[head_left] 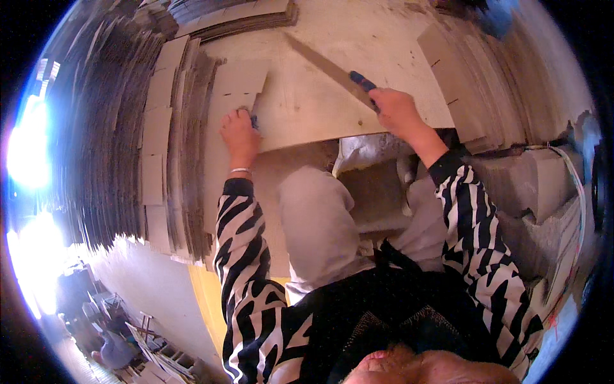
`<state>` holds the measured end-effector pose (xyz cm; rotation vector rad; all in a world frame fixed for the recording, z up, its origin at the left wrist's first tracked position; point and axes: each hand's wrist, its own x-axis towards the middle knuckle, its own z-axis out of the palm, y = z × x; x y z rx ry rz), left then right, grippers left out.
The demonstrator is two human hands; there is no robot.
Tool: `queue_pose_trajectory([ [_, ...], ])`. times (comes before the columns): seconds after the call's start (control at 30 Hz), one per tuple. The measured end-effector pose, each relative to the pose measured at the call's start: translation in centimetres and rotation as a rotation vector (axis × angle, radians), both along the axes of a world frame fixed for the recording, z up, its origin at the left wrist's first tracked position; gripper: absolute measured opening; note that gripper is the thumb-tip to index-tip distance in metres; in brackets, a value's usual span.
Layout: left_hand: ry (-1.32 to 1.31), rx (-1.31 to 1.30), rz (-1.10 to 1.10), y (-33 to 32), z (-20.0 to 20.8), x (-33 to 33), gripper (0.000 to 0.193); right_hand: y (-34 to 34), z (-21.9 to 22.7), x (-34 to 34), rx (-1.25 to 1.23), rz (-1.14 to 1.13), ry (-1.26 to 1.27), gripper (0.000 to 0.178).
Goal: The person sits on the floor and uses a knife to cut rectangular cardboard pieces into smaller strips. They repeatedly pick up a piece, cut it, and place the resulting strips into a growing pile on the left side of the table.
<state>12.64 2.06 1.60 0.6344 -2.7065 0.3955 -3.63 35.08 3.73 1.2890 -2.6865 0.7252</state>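
Observation:
My left hand (240,136) is closed, its fingers curled at the lower edge of a flat cardboard piece (240,78) lying at the left of the pale wooden board (300,112). A small dark blue bit (254,121) shows beside those fingers; its kind is unclear. My right hand (400,114) is closed around a short, dark blue, handle-like thing (362,81), which sticks out toward the far left. Alongside it a long, narrow brown strip (323,62) slants across the board; whether the two are joined I cannot tell.
Tall stacks of cardboard sheets (157,121) stand at the left, more cardboard (240,16) at the far edge, and another stack (473,83) at the right. Below the board's near edge are my knees (320,214) and a silvery sheet (368,150). A cable (575,169) hangs at right.

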Motion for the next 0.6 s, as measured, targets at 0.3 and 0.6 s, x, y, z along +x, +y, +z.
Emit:
queue_pose_trajectory([
  [0.3, 0.371, 1.248, -0.163, 9.9, -0.1, -5.9, 0.023, -2.0, 1.9, 1.1, -0.211, 0.101, 0.162, 0.033],
  [0.6, 0.191, 1.004, -0.256, 9.1, 0.1, -2.8, 0.016, -3.2, -0.3, 1.7, -0.125, 0.108, 0.192, 0.017],
])
